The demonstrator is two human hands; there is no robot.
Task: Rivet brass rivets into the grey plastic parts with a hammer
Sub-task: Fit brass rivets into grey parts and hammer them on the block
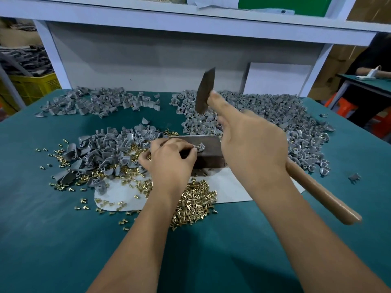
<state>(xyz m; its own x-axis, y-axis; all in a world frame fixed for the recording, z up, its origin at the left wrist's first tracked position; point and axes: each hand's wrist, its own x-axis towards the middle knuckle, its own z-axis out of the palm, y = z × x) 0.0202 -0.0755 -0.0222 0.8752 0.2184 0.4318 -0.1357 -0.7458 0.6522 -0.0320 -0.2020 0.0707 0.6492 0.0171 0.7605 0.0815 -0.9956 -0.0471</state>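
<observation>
- The right hand (251,144) is gripping the hammer (213,115) high on its wooden handle, close under the head, with the forefinger lying along the neck. The dark head is standing raised above the block (209,153), and the handle end is projecting down to the right.
- The left hand (171,159) is pinching one grey plastic part (200,147) between its fingertips and steadying it on top of the dark block.
- Step in hand, as a judgement: the striking stroke of one riveting cycle is being prepared. Whether a rivet is already seated in the part cannot be told; the fingers are covering that area.
- The next move is calling for a short, square blow onto the rivet head, with the left fingertips kept beside the strike point, not under it.
- Loose brass rivets (194,199) are lying in a heap on the white sheet (232,187) near the left wrist. Further grey parts are lying in piles (264,111) across the green table (63,240).
- Writing: no brand, label or legible text is showing on the hammer, block or bench.
</observation>
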